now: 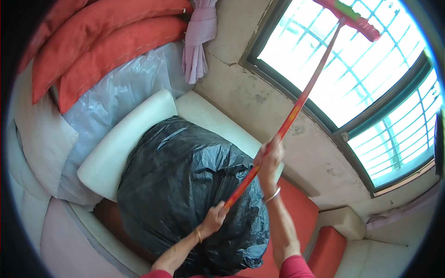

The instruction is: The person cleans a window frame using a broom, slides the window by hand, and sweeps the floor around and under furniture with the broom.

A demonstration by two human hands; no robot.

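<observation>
While a long-handled broom [301, 99] is held slantwise across the head view, its red and yellow pole is gripped by both bare hands. Its lower end is enclosed by the left hand [214, 219], whose fingers are curled around it; a yellowish bangle [199, 235] is worn on that wrist. Farther up, the pole is wrapped by the fingers of the right hand [270, 160], below which a silvery bangle [272, 194] is worn. The pink-and-green broom head [354, 21] is raised at the top right, seen against a barred window [296, 41]; whether the glass is touched cannot be told. Beneath the hands, much of the middle is filled by a bulging black plastic bag [185, 171], by which part of a white bolster [130, 143] is overlapped. A red seat [296, 199] is partly hidden by the right forearm. At the upper left, red cushions [120, 51] are piled above a translucent plastic sheet [120, 88], beside which a pink curtain [199, 41] is knotted.
</observation>
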